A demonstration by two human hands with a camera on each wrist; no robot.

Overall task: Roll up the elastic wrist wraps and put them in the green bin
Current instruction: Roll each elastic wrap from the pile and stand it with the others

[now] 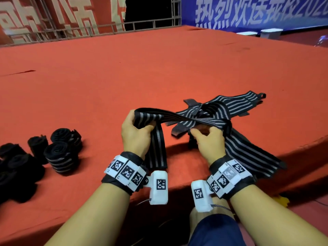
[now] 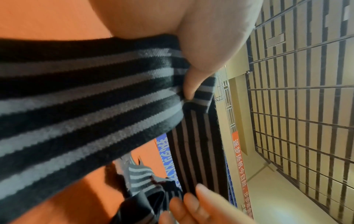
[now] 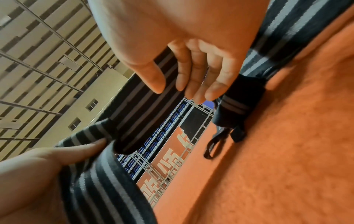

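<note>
Head view: the left hand (image 1: 135,132) is gripping one end of a striped wrap (image 1: 179,118) and the right hand (image 1: 209,139) is pinching its middle, above the red bench (image 1: 124,77); rolled wraps (image 1: 60,153) are sitting left.
Left wrist: fingers (image 2: 191,84) are curling over the wrap (image 2: 86,98).
Right wrist: fingertips (image 3: 153,81) are closing on the wrap (image 3: 138,103).
</note>
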